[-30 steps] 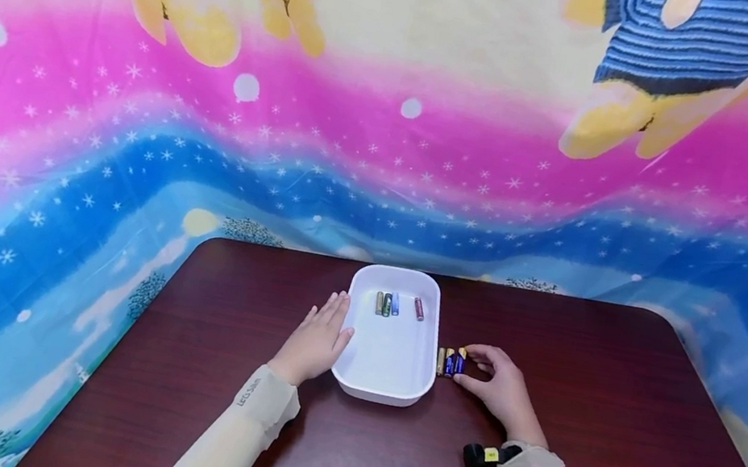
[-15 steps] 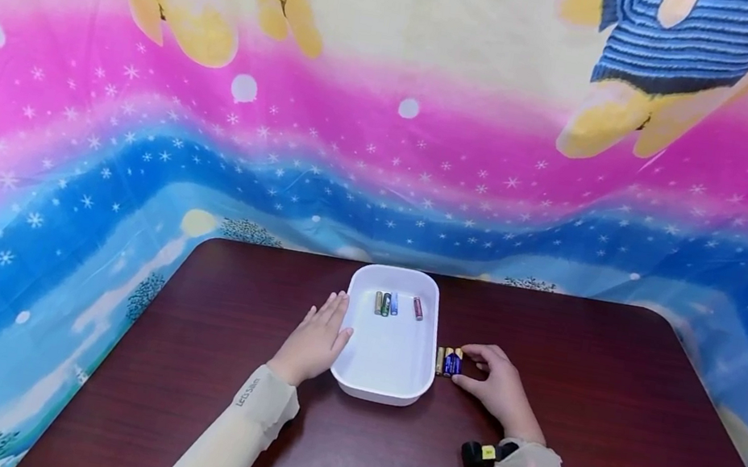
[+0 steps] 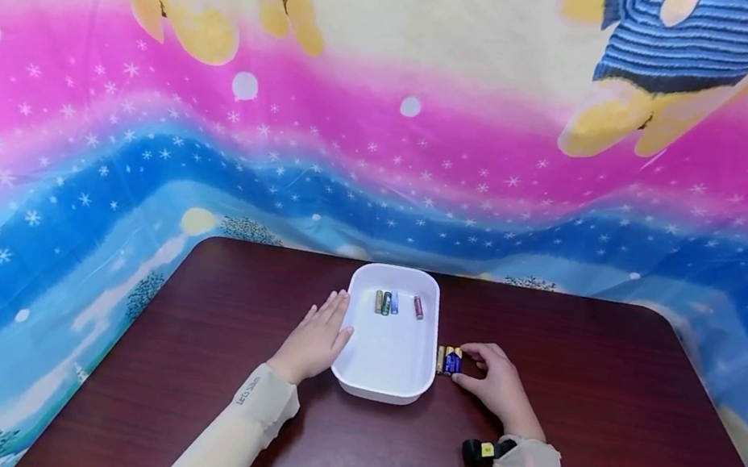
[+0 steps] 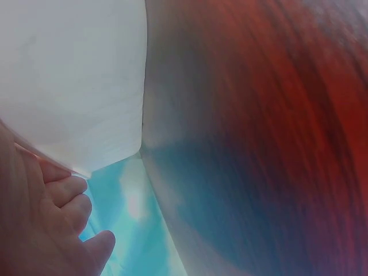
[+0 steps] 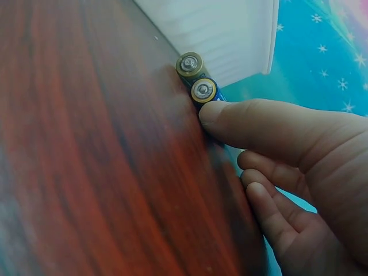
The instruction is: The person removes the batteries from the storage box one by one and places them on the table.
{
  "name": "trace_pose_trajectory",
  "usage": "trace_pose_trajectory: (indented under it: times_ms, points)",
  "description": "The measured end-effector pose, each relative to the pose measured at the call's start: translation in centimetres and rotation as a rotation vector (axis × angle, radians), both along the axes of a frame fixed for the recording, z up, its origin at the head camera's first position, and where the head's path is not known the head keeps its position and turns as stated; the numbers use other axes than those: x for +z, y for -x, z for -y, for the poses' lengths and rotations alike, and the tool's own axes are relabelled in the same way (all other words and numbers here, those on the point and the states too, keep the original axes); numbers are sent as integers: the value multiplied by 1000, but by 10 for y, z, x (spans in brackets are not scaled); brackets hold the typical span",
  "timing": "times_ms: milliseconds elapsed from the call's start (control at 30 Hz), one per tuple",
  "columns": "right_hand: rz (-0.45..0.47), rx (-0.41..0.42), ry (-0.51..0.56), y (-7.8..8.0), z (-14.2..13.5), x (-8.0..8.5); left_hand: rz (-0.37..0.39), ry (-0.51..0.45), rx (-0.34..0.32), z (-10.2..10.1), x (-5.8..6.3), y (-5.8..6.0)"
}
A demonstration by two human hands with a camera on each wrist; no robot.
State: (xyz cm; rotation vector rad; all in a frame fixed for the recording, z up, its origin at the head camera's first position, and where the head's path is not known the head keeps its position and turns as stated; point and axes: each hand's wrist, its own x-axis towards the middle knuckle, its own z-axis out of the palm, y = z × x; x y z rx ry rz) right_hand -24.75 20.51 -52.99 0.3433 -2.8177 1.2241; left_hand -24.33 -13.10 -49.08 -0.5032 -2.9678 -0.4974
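Observation:
My left hand (image 3: 313,338) lies with straight fingers along the left side of the white tray (image 3: 383,361). At the tray's right side, several centimetres from its near end, a gold battery (image 3: 440,360) and two blue batteries with gold ends lie side by side on the table. My right hand (image 3: 500,388) pinches the outermost blue battery (image 3: 457,361) by its two ends, thumb at the near end and forefinger at the far end. In the right wrist view the thumb covers that battery's near end, while the gold battery (image 5: 190,64) and the middle blue battery (image 5: 204,90) show their end caps.
Inside the tray, toward its far end, a gold battery (image 3: 378,302), a dark green battery (image 3: 386,303) and a light blue battery (image 3: 395,303) lie together. A red battery (image 3: 418,307) lies apart to their right. A patterned cloth (image 3: 388,146) hangs behind the dark wooden table (image 3: 224,300).
The outermost blue battery has shifted slightly left, close against its neighbour, with my right hand moving along with it. My left hand and the tray stay where they were.

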Motion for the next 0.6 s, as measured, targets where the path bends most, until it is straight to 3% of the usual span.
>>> trace_pose_trajectory:
  times_ms: [600]
  points:
    - [33,-2,34,0,-5,-3,8,5,5,0,-1,2]
